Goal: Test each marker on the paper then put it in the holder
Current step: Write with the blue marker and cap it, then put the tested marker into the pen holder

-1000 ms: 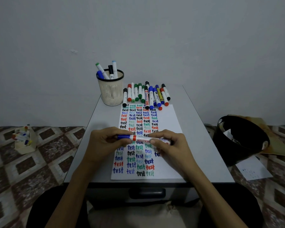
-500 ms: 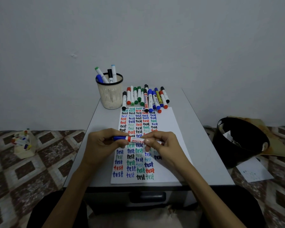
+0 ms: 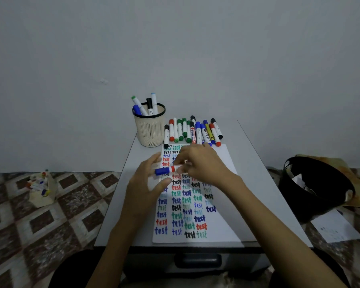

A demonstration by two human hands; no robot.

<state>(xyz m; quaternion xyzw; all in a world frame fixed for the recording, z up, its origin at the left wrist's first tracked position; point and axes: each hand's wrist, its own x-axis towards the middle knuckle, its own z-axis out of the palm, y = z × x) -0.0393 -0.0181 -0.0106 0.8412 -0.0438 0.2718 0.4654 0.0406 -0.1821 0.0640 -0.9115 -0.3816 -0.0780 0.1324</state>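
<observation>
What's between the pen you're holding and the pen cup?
In the head view, only a little bare table and the top corner of the paper, full of "test" words, lie between the blue-capped marker in the right hand and the holder.

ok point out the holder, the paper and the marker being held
holder (image 3: pixel 150 132), head view, on its ribbed front wall
paper (image 3: pixel 224 227), head view, on the bare right margin
marker (image 3: pixel 163 171), head view, on its blue cap
</observation>
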